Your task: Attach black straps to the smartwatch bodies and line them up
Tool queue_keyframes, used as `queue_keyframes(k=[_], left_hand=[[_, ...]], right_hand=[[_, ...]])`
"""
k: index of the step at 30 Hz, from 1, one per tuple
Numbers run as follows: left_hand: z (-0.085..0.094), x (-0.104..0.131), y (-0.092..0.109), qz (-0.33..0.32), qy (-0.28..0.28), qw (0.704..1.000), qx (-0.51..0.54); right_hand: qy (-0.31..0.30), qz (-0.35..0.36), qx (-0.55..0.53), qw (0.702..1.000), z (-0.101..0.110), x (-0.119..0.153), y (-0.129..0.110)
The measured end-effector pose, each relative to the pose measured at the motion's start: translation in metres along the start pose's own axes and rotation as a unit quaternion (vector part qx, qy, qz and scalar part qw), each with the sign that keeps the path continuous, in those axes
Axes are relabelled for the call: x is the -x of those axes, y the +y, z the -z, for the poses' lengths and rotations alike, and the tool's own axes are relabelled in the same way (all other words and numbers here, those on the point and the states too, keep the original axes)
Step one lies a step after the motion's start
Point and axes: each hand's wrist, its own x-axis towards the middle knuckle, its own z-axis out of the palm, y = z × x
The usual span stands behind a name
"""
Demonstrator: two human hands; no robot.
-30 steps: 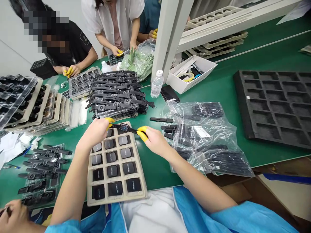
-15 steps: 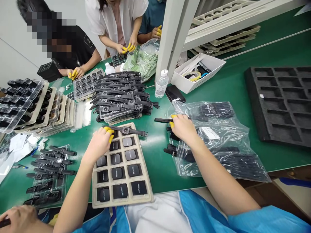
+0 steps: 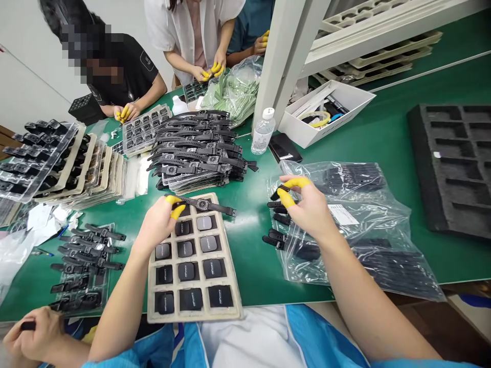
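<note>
My left hand (image 3: 163,221), with yellow finger covers, pinches a black smartwatch (image 3: 203,204), whose back faces up and whose strap points right. It hangs over the far end of a beige tray (image 3: 237,301), where square black watch bodies (image 3: 186,271) sit in the compartments. My right hand (image 3: 307,204), also in yellow finger covers, closes thumb and forefinger on a black watch strap (image 3: 284,189), mostly hidden by the fingers. Below that hand lies a clear plastic bag (image 3: 318,273) with bundled black straps (image 3: 391,268). Several strap ends (image 3: 275,239) stick out of its left side.
Stacked watches with straps (image 3: 199,148) lie beyond the tray, more watches (image 3: 88,255) at left. A water bottle (image 3: 263,132), a phone (image 3: 286,148), a white box (image 3: 326,115) and a black foam tray (image 3: 422,168) stand about. Co-workers' hands (image 3: 128,112) work across; another person's hands (image 3: 38,332) are lower left.
My right hand has turned and lifted slightly, its finger and thumb now facing left with the strap end between them. My left hand keeps the smartwatch over the tray. The view has shifted slightly.
</note>
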Motion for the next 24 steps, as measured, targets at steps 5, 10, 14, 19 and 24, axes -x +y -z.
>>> queue_keyframes(k=[5,10,14,19,24], left_hand=[[-0.013,0.011,0.067,-0.019,0.012,0.909,0.417],[-0.069,0.011,0.082,-0.116,-0.020,0.916,0.383],[-0.085,0.012,0.067,-0.204,-0.023,0.933,0.297],[-0.080,0.008,0.064,-0.297,0.008,0.926,0.232],[-0.079,0.008,0.062,-0.322,0.024,0.922,0.213]], right_hand=[[-0.101,-0.125,-0.408,0.899,-0.028,0.043,-0.077],[-0.235,-0.246,-0.564,0.752,-0.054,0.075,-0.107],[-0.254,-0.244,-0.550,0.757,-0.061,0.086,-0.103],[-0.294,-0.231,-0.522,0.767,-0.061,0.090,-0.095],[-0.290,-0.271,-0.536,0.745,-0.062,0.090,-0.092]])
